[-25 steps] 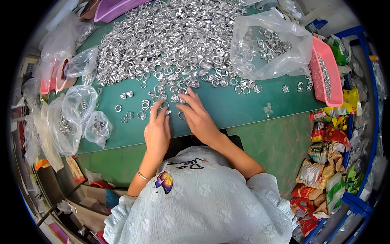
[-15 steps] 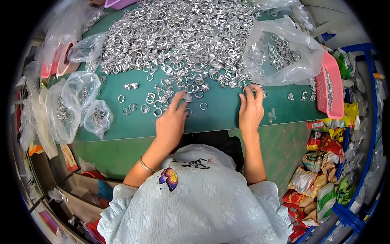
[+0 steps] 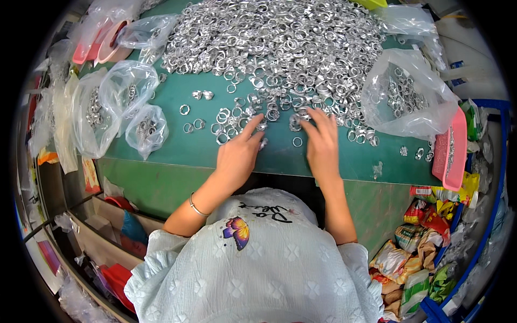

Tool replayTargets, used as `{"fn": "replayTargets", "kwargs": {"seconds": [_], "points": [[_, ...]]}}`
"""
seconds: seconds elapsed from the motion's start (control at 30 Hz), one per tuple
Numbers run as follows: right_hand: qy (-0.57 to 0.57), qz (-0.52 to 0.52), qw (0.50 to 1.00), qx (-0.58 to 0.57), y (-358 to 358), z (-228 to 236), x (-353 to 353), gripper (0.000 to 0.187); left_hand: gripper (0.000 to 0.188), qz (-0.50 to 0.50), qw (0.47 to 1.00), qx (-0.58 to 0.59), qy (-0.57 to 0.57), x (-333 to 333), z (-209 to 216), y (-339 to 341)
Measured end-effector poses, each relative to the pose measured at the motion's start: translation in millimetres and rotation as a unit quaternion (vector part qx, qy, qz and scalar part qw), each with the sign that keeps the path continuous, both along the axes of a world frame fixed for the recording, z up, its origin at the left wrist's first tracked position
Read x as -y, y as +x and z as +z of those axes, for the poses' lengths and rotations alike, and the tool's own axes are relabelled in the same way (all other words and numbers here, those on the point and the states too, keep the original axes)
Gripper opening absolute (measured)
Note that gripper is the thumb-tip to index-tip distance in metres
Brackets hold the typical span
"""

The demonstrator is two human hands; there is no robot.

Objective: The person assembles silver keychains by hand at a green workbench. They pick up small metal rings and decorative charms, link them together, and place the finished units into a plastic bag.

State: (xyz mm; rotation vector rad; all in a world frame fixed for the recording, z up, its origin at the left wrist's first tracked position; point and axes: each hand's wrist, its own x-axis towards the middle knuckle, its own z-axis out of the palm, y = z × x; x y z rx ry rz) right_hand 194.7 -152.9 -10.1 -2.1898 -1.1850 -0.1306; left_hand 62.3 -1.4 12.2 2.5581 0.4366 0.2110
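Note:
Silver-coloured metal rings lie in a big pile (image 3: 280,43) at the back of the green table (image 3: 177,145), with a loose scatter in front. My left hand (image 3: 237,161) rests at the front of a small group of rings (image 3: 222,121), index finger stretched out to touch rings by its tip. Its other fingers are partly hidden. My right hand (image 3: 323,148) has its fingers apart, thumb and index tips against a few rings (image 3: 295,121) at the pile's front edge. Between the hands, nearer me, one plain ring (image 3: 297,141) lies alone.
Clear plastic bags with rings (image 3: 146,132) stand at the left, and a larger open bag (image 3: 412,99) lies at the right. A pink basket (image 3: 451,148) sits at the right table edge. Coloured packets (image 3: 396,261) fill a blue-framed rack at the lower right.
My right hand has moved left, closer to my left hand, and now touches rings at the pile's front. The whole view has shifted and turned slightly.

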Motion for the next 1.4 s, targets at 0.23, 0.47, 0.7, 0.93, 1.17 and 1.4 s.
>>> {"fn": "replayTargets", "kwargs": {"seconds": [0.23,0.47,0.7,0.93,1.17,1.4], "points": [[0.108,-0.099,0.986,-0.085,-10.6,13.8,6.7,0.017,0.018,0.082,0.994,0.06,-0.039,-11.3,-1.4,-12.0],[-0.006,0.011,0.997,-0.073,-26.5,13.6,-52.8,0.029,0.025,0.046,0.995,0.026,-0.089,13.4,-6.3,-18.3],[0.128,0.01,0.82,-0.557,-17.3,24.2,-31.7,0.023,0.034,0.112,0.979,0.062,-0.158,7.5,0.0,-17.7],[0.338,0.073,0.244,-0.906,-16.6,16.1,-12.0,0.034,0.035,0.09,0.976,0.106,-0.169,5.9,-3.7,-16.5],[0.354,0.036,0.152,-0.922,-20.8,17.1,-14.1,0.032,0.028,0.098,0.975,0.128,-0.151,3.6,-8.0,-23.9],[0.341,-0.144,0.297,-0.88,-33.1,39.8,-27.9,0.028,0.025,0.113,0.97,0.154,-0.15,-0.4,-7.7,-29.6]]}}
